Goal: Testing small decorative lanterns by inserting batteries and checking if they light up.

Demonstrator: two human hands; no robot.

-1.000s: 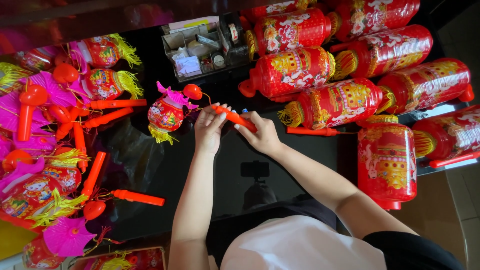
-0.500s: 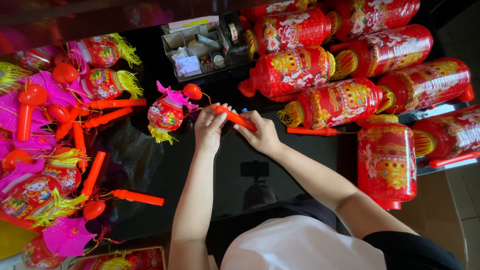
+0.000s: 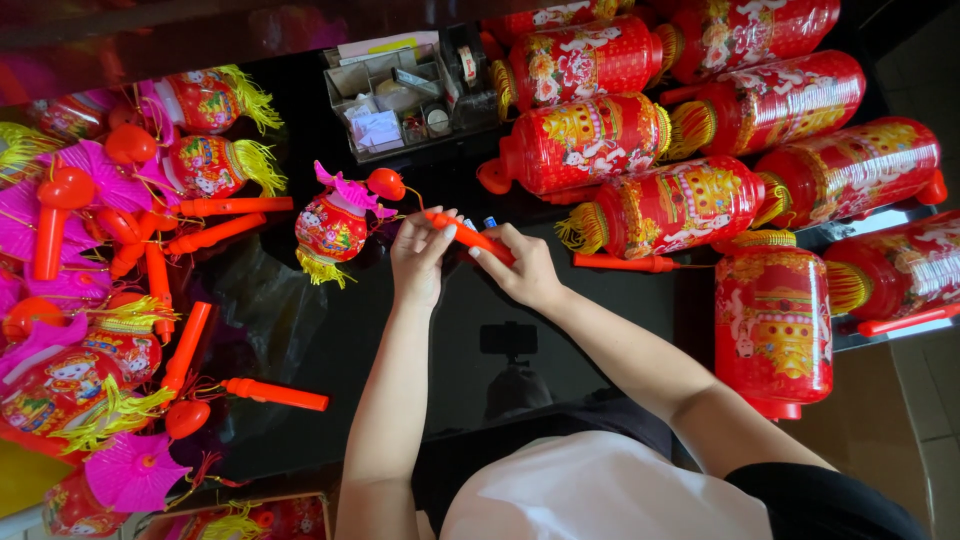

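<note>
Both hands, left hand (image 3: pixel 418 262) and right hand (image 3: pixel 522 270), pinch one orange handle (image 3: pixel 468 236); clear organizer (image 3: pixel 400 100) holds small items, apparently tape rolls.

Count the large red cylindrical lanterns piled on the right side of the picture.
9 large red lanterns: three along the top, two below, two lower, two nearest. More may lie out of frame.
</note>
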